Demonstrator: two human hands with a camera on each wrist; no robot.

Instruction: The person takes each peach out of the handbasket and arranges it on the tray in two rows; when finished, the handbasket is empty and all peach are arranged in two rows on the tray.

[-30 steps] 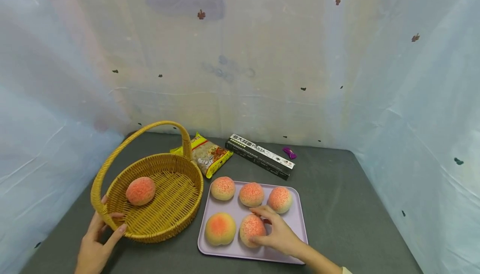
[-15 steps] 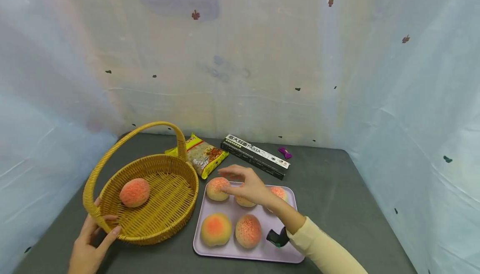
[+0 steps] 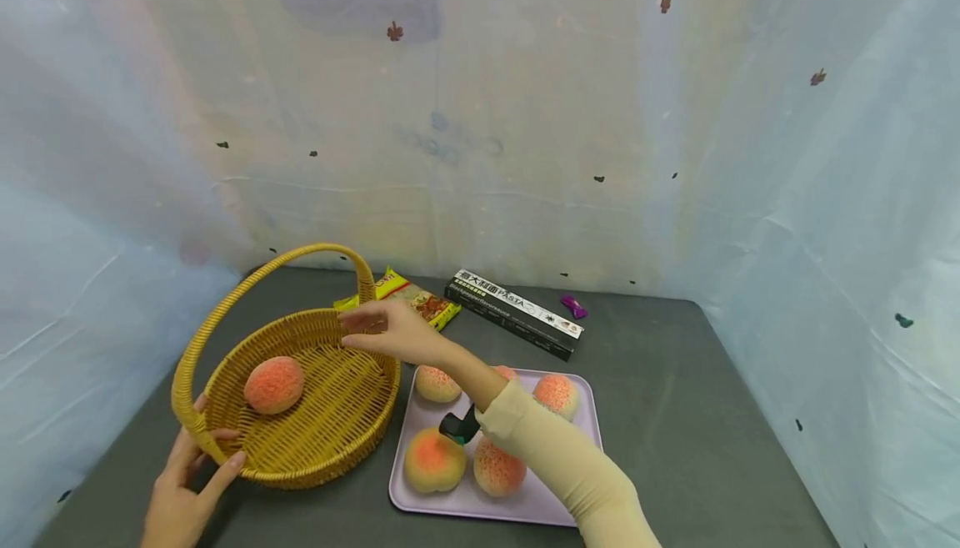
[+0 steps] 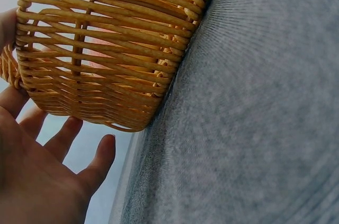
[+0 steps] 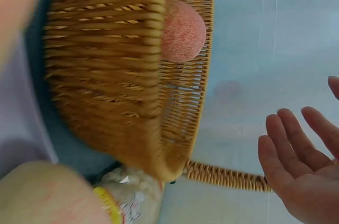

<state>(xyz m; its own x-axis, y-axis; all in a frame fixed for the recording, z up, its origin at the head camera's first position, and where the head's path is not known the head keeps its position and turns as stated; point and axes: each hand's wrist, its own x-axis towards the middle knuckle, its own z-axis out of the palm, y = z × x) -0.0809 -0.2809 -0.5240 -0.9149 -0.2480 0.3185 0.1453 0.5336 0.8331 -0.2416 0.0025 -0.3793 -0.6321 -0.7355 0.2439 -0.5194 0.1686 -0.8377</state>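
My left hand grips the near-left rim of a yellow wicker basket by its handle base, fingers over the rim. The left wrist view shows this hand's fingers beside the woven wall. Inside the basket, toward the left, lies one pink peach. My right hand is over the basket's right rim, near the handle's far end. Its fingers are loosely bent and hold nothing, as the right wrist view also shows of the hand. A yellow food packet is partly hidden behind it.
A lavender tray with several peaches, among them a yellow one with a red patch, stands right of the basket under my right forearm. Behind it lie a black-and-white pasta box and a small purple wrapped candy.
My right hand was at the front-middle peach on the tray, then passed over the back-left one and moved left to the basket. The peaches stayed put. My left hand keeps its grip.
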